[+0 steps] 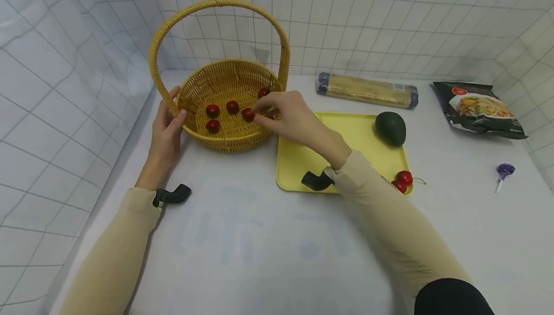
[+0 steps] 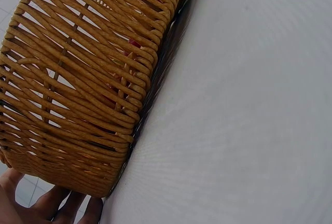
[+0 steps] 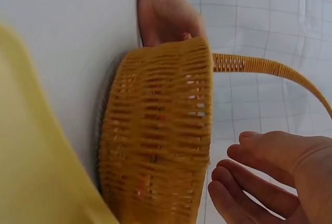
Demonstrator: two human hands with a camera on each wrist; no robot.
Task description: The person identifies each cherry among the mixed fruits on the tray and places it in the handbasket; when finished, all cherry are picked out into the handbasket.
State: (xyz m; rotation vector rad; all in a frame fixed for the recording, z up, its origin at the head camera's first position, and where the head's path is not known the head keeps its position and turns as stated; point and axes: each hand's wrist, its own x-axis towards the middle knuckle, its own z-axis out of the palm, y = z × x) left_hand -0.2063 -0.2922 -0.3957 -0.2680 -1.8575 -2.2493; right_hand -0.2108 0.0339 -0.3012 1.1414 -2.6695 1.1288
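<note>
A yellow wicker basket (image 1: 231, 144) with a tall arched handle (image 1: 218, 2) stands on the left of the table. Several red cherries (image 1: 232, 107) lie on its bottom. My left hand (image 1: 166, 132) grips the basket's left side near the foot of the handle, thumb at the rim. In the left wrist view, its fingers (image 2: 49, 203) touch the woven wall. Over the basket's right rim hangs my right hand (image 1: 287, 115), fingers loosely bent above a cherry (image 1: 248, 114). The right wrist view shows nothing between its thumb and fingers (image 3: 259, 182).
Right of the basket lies a yellow tray (image 1: 292, 170) bearing a dark green avocado (image 1: 390, 128). Two cherries (image 1: 404, 177) sit at its near right corner, partly behind my sleeve. Beyond are a long clear-wrapped yellowish pack (image 1: 368, 90), a black noodle packet (image 1: 478, 110) and a purple lollipop (image 1: 505, 170).
</note>
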